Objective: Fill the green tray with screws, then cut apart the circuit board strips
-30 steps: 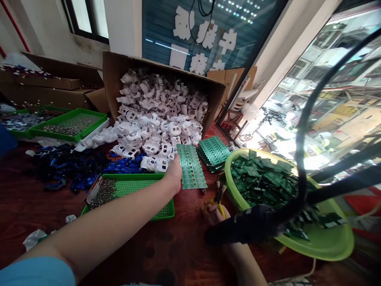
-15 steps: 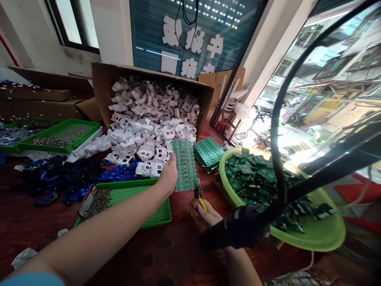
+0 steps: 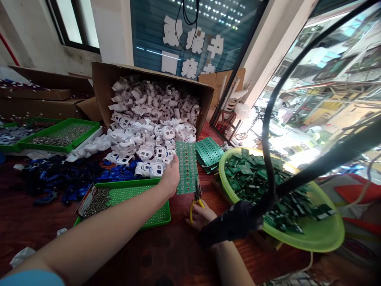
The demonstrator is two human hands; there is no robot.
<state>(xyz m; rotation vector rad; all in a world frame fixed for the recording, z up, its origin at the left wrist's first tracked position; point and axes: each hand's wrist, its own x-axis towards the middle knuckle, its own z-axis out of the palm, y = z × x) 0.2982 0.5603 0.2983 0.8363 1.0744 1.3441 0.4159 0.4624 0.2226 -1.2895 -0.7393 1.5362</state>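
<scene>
A green circuit board panel (image 3: 187, 169) stands up from the table, its left edge gripped by my left hand (image 3: 170, 174). Yellow-handled pliers (image 3: 197, 204) sit in my right hand (image 3: 202, 214), their dark jaws at the panel's lower right corner. Whether the jaws touch the board I cannot tell. A black rod-like arm (image 3: 232, 222) passes in front of my right wrist and hides part of it. Behind the panel to the right lies a stack of green circuit board panels (image 3: 209, 153).
At right stands a yellow-green basin (image 3: 324, 238) of small green boards. A tipped cardboard box (image 3: 101, 91) spills white plastic shells (image 3: 149, 131) behind my hands. A green tray (image 3: 131, 190) with small metal parts lies under my left forearm; blue parts (image 3: 119, 172) are heaped beyond it.
The panel and my left hand have shifted slightly right and down. The pliers' handles are spread wider, and my right hand sits a little lower. The black arm has swung slightly left.
</scene>
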